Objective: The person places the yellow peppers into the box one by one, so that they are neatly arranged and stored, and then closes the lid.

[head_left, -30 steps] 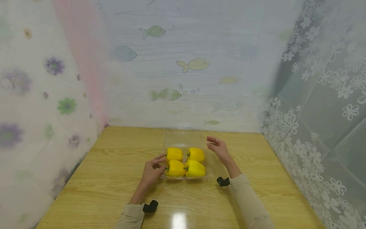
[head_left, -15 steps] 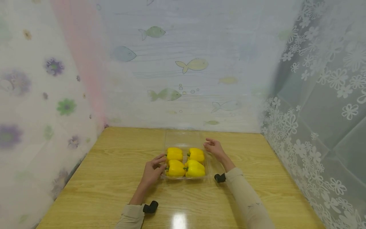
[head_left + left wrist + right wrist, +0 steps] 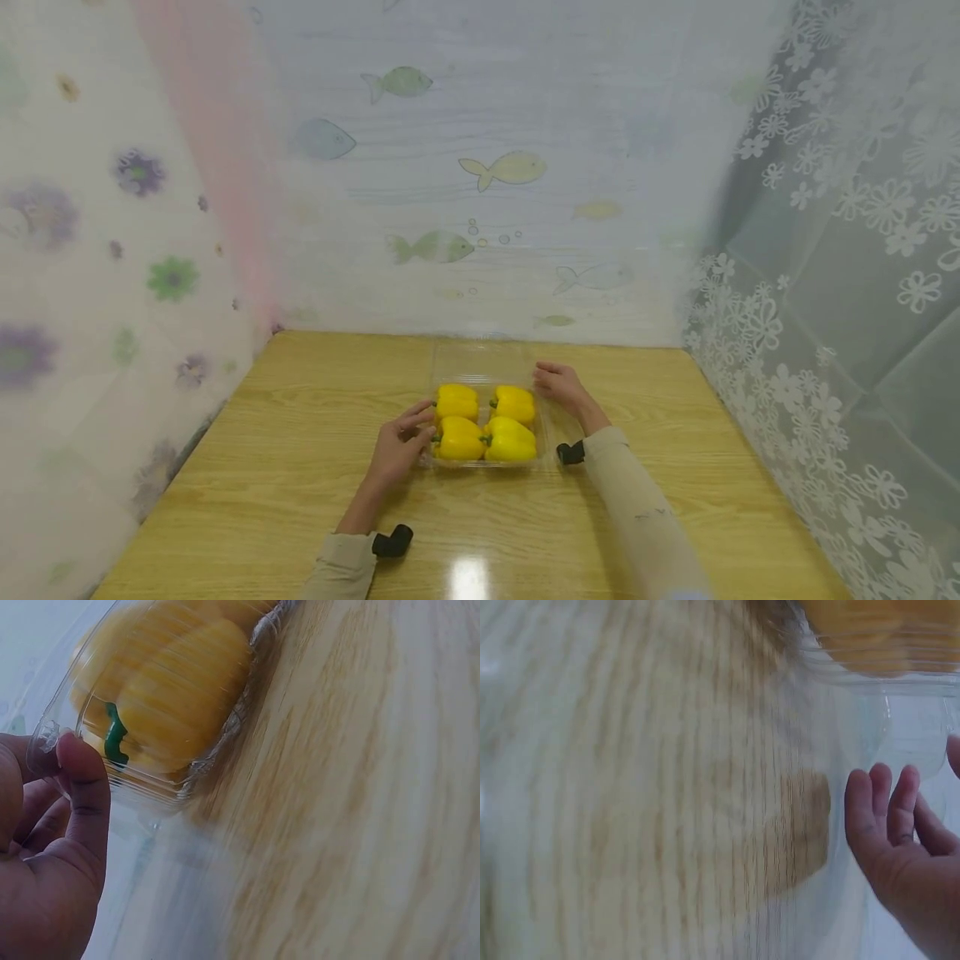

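Observation:
A clear plastic clamshell container point(image 3: 487, 466) sits on the table with its lid point(image 3: 480, 363) folded back toward the rear wall. Several yellow bell peppers point(image 3: 512, 440) fill the base, their green stems point(image 3: 114, 736) pointing left. At the base's left side my left hand point(image 3: 397, 450) pinches the rim between thumb and fingers, as the left wrist view shows. My right hand point(image 3: 561, 387) is held beside the container's back right corner near the lid, fingers loosely extended and nothing in them. In the right wrist view that hand point(image 3: 907, 847) is apart from the peppers.
The wood-grain table point(image 3: 300, 417) ends at a back curtain point(image 3: 480, 167) printed with fish. Flowered sheets point(image 3: 172, 279) stand at left, a grey floral one point(image 3: 825, 333) at right. A black wrist-worn device point(image 3: 393, 542) sits at the left cuff, another point(image 3: 571, 453) at the right.
My right hand has shifted slightly left, closer to the lid's right edge, its forearm following. The left hand stays at the container's rim, and the peppers keep their places.

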Tool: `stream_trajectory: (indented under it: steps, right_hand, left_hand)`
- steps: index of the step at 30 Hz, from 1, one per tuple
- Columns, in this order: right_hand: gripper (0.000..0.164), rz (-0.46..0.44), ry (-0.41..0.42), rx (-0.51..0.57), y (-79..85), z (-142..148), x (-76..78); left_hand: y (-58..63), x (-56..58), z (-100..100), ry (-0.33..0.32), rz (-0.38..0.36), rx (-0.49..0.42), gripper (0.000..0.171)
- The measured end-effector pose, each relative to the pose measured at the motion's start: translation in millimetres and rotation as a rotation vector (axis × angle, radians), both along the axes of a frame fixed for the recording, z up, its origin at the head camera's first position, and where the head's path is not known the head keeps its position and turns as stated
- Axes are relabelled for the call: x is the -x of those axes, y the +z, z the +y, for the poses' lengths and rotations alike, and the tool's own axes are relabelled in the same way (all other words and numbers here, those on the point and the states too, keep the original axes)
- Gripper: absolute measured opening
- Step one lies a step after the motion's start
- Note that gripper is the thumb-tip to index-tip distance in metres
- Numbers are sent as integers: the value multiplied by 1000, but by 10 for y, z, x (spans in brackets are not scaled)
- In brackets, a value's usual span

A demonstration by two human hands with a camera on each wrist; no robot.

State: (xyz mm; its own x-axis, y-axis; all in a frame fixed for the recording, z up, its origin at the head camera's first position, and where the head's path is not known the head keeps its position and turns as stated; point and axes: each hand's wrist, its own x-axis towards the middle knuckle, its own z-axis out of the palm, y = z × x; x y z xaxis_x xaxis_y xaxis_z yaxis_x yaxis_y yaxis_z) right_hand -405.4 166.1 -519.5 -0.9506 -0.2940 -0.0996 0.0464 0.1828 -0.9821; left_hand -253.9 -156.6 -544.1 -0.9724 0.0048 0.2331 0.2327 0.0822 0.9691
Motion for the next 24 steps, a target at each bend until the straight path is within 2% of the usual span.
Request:
stream_trajectory:
  steps: [5, 9, 12, 18, 24]
  right_hand:
    - [52, -18, 15, 11, 12, -6, 37]
    - [55, -12, 21, 64, 33, -14, 47]
    - [55, 3, -9, 122, 48, -27, 64]
    - [56, 132, -89, 102, 71, -27, 99]
    - [56, 267, -101, 61, 127, -15, 81]
  left_hand:
    - [-13, 7, -11, -8, 1, -21, 30]
    - [-15, 4, 6, -2, -32, -44, 30]
    - [-10, 1, 27, 14, -47, -50, 30]
    - [-9, -8, 56, 43, -38, -60, 30]
    - [-14, -27, 64, 54, -12, -65, 30]
